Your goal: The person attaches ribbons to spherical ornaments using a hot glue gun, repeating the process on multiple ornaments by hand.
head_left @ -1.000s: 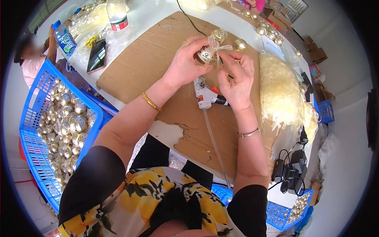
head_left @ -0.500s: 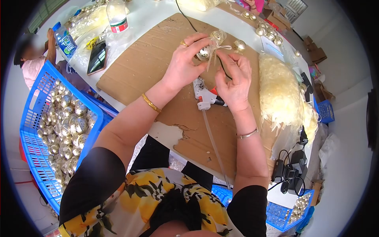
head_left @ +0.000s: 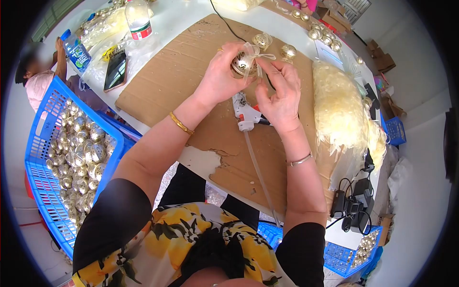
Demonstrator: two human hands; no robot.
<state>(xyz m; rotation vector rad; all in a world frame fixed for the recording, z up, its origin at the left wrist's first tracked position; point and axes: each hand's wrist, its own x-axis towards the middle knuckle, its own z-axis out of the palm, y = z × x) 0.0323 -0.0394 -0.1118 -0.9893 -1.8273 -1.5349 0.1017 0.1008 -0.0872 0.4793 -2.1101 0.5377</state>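
Observation:
My left hand (head_left: 221, 76) is closed around a round gold bauble (head_left: 242, 63) with dark lettering on its face. A sheer pale ribbon bow (head_left: 258, 53) sits on the bauble's upper right side, its tails hanging down. Close beside the bow is my right hand (head_left: 283, 98), its index fingertip at the ribbon and its thumb spread apart below. Beneath both hands a white glue gun (head_left: 245, 115) lies on the cardboard sheet (head_left: 167, 86), with a long clear glue stick (head_left: 258, 167) trailing from it. Two more gold baubles, one (head_left: 262, 40) and another (head_left: 288, 51), rest just beyond my hands.
A blue crate (head_left: 50, 191) full of gold baubles stands at left. Pale ribbon bundles (head_left: 337, 105) lie at right, above black power adapters (head_left: 354, 203). A phone (head_left: 116, 71) and two bottles, one clear (head_left: 138, 21), one blue (head_left: 76, 52), are at upper left. Another person (head_left: 40, 86) is beyond.
My left hand has turned the bauble so its lettering shows more and the bow lies nearer the top. My right hand has shifted slightly left and down.

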